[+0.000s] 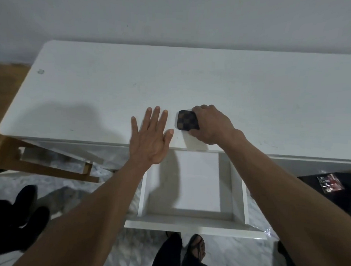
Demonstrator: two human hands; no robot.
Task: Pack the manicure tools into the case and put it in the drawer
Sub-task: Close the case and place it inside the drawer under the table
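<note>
A small brown checkered case [185,119] lies closed on the white desk [271,100] near its front edge. My right hand [209,125] grips the case from its right side, fingers curled around it. My left hand [150,136] hovers flat just left of the case, fingers spread, holding nothing. Below the desk's front edge a white drawer [236,194] stands pulled out, with only a white sheet [198,183] on its bottom. No loose manicure tools are visible.
A wooden desk leg and brace [50,168] show at lower left. A dark item with a printed card [330,184] sits at right. My feet [196,251] stand on the marble floor below the drawer front. A wall runs behind the desk.
</note>
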